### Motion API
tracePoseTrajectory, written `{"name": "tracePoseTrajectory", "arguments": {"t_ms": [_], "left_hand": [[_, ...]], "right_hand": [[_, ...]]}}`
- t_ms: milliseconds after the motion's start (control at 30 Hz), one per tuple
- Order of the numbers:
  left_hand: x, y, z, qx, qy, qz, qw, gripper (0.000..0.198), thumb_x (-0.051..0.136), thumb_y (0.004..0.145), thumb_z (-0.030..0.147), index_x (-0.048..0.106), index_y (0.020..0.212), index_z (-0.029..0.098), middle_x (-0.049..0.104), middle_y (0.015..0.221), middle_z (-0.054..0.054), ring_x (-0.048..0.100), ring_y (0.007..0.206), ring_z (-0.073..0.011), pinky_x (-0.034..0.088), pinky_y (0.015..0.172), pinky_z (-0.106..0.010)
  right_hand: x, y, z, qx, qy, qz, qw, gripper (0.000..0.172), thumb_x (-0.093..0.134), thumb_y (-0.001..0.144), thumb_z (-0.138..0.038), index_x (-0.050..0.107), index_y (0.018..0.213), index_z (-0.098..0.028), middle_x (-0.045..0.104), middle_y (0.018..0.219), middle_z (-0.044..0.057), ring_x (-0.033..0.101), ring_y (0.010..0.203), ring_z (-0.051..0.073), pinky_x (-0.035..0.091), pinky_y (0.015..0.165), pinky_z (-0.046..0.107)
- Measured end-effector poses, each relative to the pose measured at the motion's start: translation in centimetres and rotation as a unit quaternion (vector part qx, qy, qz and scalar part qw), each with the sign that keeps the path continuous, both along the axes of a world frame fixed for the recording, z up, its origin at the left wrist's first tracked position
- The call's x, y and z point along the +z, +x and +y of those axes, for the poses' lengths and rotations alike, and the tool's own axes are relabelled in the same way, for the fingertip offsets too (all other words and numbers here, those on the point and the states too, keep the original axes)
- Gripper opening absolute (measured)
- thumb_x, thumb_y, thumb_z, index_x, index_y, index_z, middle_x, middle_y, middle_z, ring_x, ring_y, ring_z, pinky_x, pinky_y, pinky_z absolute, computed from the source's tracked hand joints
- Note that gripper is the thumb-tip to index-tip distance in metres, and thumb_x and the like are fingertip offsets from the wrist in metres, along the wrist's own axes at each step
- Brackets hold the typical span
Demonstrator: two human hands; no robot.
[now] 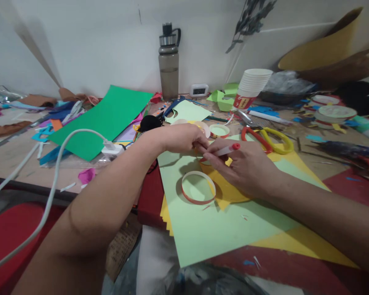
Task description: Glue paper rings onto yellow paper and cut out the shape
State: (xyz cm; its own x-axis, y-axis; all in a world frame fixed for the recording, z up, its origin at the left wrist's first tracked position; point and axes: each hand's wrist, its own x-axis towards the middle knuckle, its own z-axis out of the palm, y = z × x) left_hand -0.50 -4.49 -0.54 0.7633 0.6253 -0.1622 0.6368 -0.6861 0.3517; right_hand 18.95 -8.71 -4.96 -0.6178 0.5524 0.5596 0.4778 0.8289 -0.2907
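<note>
One red-ended marker [229, 150] in the right hand [244, 168], the left hand [181, 137] alongside

The right hand's fingers are clamped on the marker, which slants across them with its red end pointing up and away to the right. The left hand reaches in so that its fingertips meet those of the right; its fingers are bent close together, but I cannot tell whether they grip anything.

Just nearer the body than the fingers, a paper ring [198, 201] with a red outer band rests on a pale green sheet [203, 237]. The ring is open, and the sheet shows through it. A yellow paper piece [224, 188] lies beside the ring, partly under the right hand.

Beyond the fingers stands an upright bottle [169, 67], smoky and see-through, with a liquid line across its upper body. Further right, beyond the right hand's fingers, white paper cups [249, 88] are nested in a leaning stack, and next to them a dark bowl [279, 97] holds crumpled clear plastic [290, 84]. Red-and-yellow scissors [262, 132] lie near the right hand, on its far side.
</note>
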Motion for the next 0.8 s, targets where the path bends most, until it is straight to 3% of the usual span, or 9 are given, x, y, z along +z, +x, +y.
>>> {"name": "tracePoseTrajectory", "arguments": {"t_ms": [333, 433, 500, 600, 667, 800], "left_hand": [[0.2, 0.2, -0.2, 0.014, -0.001, 0.007, 1.000, 0.026, 0.057, 0.084, 0.016, 0.075, 0.101, 0.024, 0.075, 0.087, 0.001, 0.061, 0.073, -0.0101, 0.038, 0.062, -0.021], [0.5, 0.2, -0.4, 0.042, -0.035, -0.009, 0.998, 0.034, 0.058, 0.082, 0.009, 0.073, 0.109, 0.022, 0.076, 0.101, 0.000, 0.066, 0.088, -0.0108, 0.043, 0.071, -0.018], [0.5, 0.3, -0.5, 0.048, -0.069, -0.036, 0.996, 0.038, 0.054, 0.082, 0.006, 0.070, 0.114, 0.020, 0.076, 0.104, -0.002, 0.067, 0.094, -0.0104, 0.045, 0.077, -0.017], [0.5, 0.4, -0.7, 0.032, -0.041, -0.076, 0.996, 0.031, 0.059, 0.082, 0.014, 0.071, 0.110, 0.019, 0.075, 0.104, -0.004, 0.067, 0.093, -0.0125, 0.047, 0.082, -0.020], [0.5, 0.6, -0.8, 0.026, -0.022, -0.076, 0.997, 0.030, 0.063, 0.081, 0.019, 0.071, 0.110, 0.019, 0.073, 0.104, -0.005, 0.067, 0.093, -0.0146, 0.048, 0.083, -0.024], [0.2, 0.8, -0.8, -0.010, 0.030, -0.065, 0.997, 0.039, 0.071, 0.080, 0.035, 0.069, 0.117, 0.026, 0.065, 0.118, -0.007, 0.056, 0.116, -0.0219, 0.043, 0.099, -0.032]], "right_hand": [[0.8, 0.6, -0.3, -0.025, -0.011, 0.030, 0.999, 0.020, 0.052, 0.090, -0.026, 0.064, 0.074, -0.021, 0.067, 0.067, 0.002, 0.059, 0.056, 0.015, 0.042, 0.054, 0.030], [1.6, 1.5, 0.0, -0.041, -0.013, 0.123, 0.991, 0.022, 0.055, 0.091, -0.029, 0.063, 0.071, -0.022, 0.068, 0.073, 0.002, 0.062, 0.062, 0.016, 0.045, 0.057, 0.030], [2.1, 2.3, 0.6, -0.044, -0.026, 0.230, 0.972, 0.015, 0.056, 0.092, -0.029, 0.065, 0.081, -0.024, 0.067, 0.074, 0.001, 0.061, 0.064, 0.015, 0.047, 0.059, 0.030], [2.5, 3.9, 2.0, -0.068, -0.031, 0.331, 0.941, 0.011, 0.056, 0.093, -0.030, 0.066, 0.095, -0.025, 0.065, 0.076, 0.000, 0.061, 0.066, 0.015, 0.049, 0.062, 0.029], [2.4, 4.9, 3.2, -0.112, -0.013, 0.305, 0.946, 0.012, 0.057, 0.092, -0.030, 0.067, 0.095, -0.024, 0.068, 0.084, 0.003, 0.063, 0.074, 0.016, 0.050, 0.067, 0.031], [2.1, 5.9, 5.1, -0.153, 0.008, 0.252, 0.955, 0.013, 0.056, 0.091, -0.027, 0.067, 0.092, -0.021, 0.071, 0.095, 0.005, 0.064, 0.091, 0.021, 0.050, 0.082, 0.037]]}}
